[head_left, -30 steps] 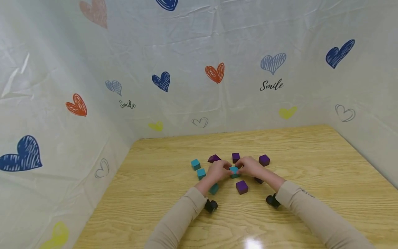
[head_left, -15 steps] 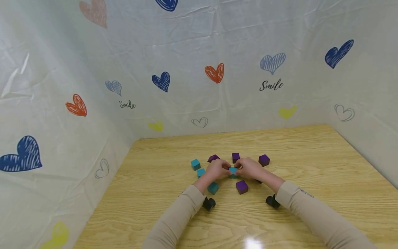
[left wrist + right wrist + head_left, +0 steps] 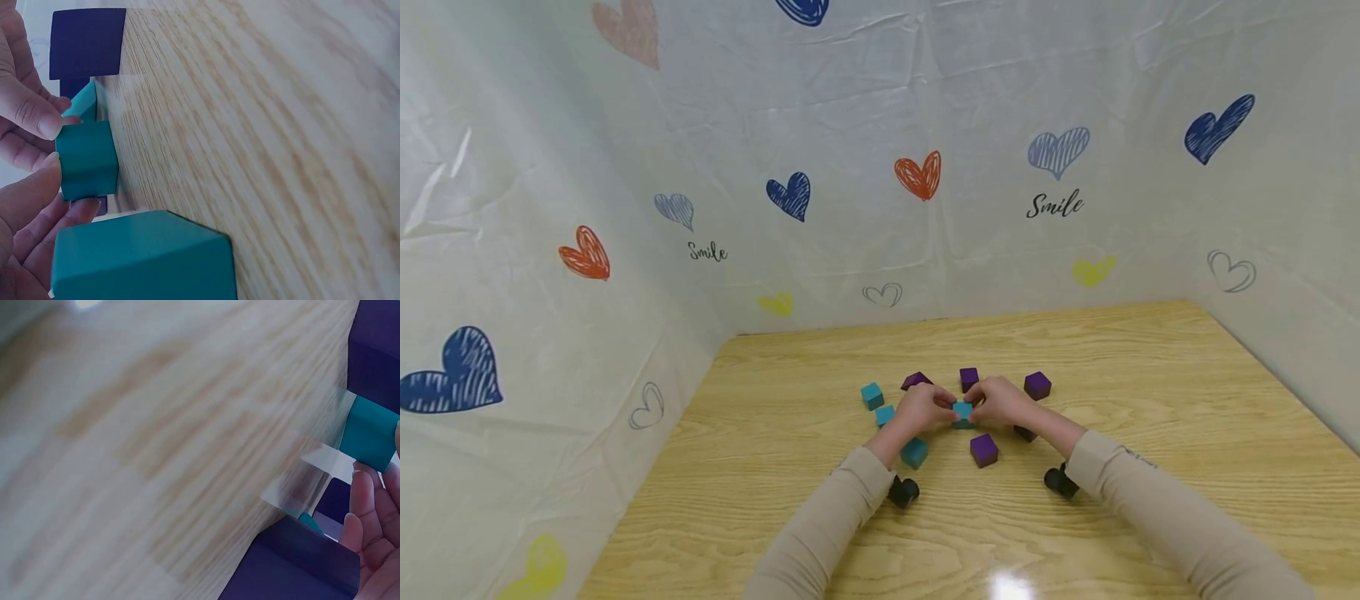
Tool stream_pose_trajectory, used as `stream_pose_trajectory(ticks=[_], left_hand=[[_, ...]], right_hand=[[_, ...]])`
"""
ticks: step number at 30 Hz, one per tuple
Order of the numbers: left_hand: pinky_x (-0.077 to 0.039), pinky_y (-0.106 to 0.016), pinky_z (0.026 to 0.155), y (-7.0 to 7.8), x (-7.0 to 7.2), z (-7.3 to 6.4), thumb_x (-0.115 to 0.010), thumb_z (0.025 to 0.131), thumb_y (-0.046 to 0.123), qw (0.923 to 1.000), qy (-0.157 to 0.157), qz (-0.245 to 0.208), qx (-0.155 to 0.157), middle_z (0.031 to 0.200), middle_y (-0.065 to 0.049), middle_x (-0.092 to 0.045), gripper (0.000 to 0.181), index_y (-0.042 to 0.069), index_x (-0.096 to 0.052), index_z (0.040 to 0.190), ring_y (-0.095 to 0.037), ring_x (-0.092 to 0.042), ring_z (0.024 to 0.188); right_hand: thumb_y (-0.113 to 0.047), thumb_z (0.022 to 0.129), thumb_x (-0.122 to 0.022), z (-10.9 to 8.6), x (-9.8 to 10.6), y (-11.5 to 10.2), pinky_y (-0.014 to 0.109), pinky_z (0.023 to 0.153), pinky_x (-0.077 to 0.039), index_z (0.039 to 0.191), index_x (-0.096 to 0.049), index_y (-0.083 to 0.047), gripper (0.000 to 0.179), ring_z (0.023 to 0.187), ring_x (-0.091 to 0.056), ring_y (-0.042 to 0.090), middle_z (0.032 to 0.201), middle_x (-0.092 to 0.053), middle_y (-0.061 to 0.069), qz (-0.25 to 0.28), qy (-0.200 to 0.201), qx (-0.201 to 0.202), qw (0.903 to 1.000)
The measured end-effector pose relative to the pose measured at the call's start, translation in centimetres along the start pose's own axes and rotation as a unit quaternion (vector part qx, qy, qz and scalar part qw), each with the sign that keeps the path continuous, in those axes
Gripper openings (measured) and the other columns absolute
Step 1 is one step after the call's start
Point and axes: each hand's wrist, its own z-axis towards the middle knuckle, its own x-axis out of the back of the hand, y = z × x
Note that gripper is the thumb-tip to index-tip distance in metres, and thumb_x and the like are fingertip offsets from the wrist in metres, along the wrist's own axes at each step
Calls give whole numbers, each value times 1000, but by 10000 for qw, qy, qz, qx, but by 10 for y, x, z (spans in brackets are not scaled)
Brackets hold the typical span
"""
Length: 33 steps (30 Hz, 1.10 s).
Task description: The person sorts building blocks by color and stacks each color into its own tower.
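A teal cube (image 3: 962,415) stands between my two hands on the wooden table, near the middle of the head view. From its left side my left hand (image 3: 922,408) grips it, thumb on the near face and fingers curled behind. On the other side my right hand (image 3: 1003,402) pinches it with thumb and fingers; the left wrist view shows that thumb at the top edge of the same cube (image 3: 87,161). Just behind the cube is a purple cube (image 3: 968,379), and in front of it another purple cube (image 3: 984,451).
Three other teal cubes lie left, around my left forearm: a far one (image 3: 872,397), a partly covered one (image 3: 885,415) and a near one (image 3: 914,452). Purple blocks lie behind my left hand (image 3: 916,380), at the right (image 3: 1037,385) and under my right wrist (image 3: 1025,433). A heart-printed sheet (image 3: 850,250) hangs behind.
The teal cube between my hands has turned slightly to face squarely forward and shifted a little left. My left forearm moved slightly left, covering more of one teal cube; my right hand barely moved.
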Motion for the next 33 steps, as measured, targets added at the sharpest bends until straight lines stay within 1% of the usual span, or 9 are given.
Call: stream_pose_trajectory(ticks=[10, 17, 20, 23, 25, 27, 29, 30, 33], left_hand=[[-49, -22, 68, 3, 1, -3, -72, 79, 18, 10000, 16, 3, 13, 92, -2, -69, 24, 9, -70, 101, -13, -63, 83], [-50, -24, 73, 4, 4, -4, -71, 80, 21, 9997, -13, 238, -64, 96, -2, -69, 26, 9, -69, 104, -15, -63, 88], [-50, -27, 77, 3, 10, -6, -70, 81, 22, 9997, 60, 203, -122, 99, -3, -69, 28, 8, -69, 106, -18, -62, 93], [-49, -30, 79, 2, 21, -12, -69, 82, 21, 9998, 120, 108, -140, 102, -4, -67, 30, 7, -66, 109, -21, -61, 97], [-49, -32, 78, 2, 30, -17, -68, 83, 20, 9997, 138, 61, -173, 102, -6, -66, 30, 5, -65, 109, -22, -60, 97], [-48, -32, 76, -1, 37, -23, -67, 84, 20, 9995, 137, 154, -220, 99, -6, -65, 28, 6, -65, 108, -22, -59, 94], [-47, -31, 72, -5, 43, -29, -67, 84, 18, 9993, 64, 230, -304, 96, -6, -64, 26, 5, -65, 106, -22, -58, 89], [-47, -30, 71, -8, 45, -33, -67, 84, 17, 9990, -21, 268, -369, 95, -7, -64, 26, 4, -65, 106, -21, -58, 88], [-46, -30, 72, -16, 48, -43, -67, 84, 18, 9975, -453, 365, -407, 99, -7, -64, 31, 5, -64, 111, -20, -57, 88]], right_hand=[[-8, 77, -72, 0, 0, 0, 34, 75, -50, 104, -65, 6, 32, 88, -62, 26, 99, -67, 14, 41, 1, -26, 10000], [-8, 78, -71, -1, 1, -1, 35, 76, -50, 104, -65, 6, 31, 89, -62, 27, 97, -67, 14, 23, -36, -3, 10000], [-8, 78, -71, -1, 2, -2, 36, 77, -49, 104, -65, 6, 30, 90, -61, 27, 98, -67, 14, -3, -62, -17, 10000], [-9, 78, -70, -1, 3, -3, 37, 78, -49, 105, -64, 5, 31, 92, -61, 28, 100, -66, 15, -33, -91, -46, 9999], [-9, 79, -70, -2, 3, -3, 37, 79, -49, 106, -64, 5, 31, 92, -61, 28, 100, -66, 15, -30, -98, -84, 9999], [-9, 79, -70, -2, 3, -3, 37, 79, -49, 106, -64, 5, 32, 93, -61, 29, 101, -66, 15, -11, -105, -97, 9999], [-9, 79, -70, -2, 2, -3, 37, 80, -49, 107, -64, 5, 32, 93, -61, 29, 102, -65, 15, 1, -104, -101, 9999], [-9, 79, -70, -2, 2, -2, 37, 80, -49, 107, -64, 5, 32, 93, -61, 29, 102, -65, 15, 16, -103, -116, 9999], [-10, 79, -70, -2, 2, -2, 38, 81, -48, 107, -64, 5, 32, 94, -60, 29, 102, -65, 15, 55, -104, -142, 9998]])
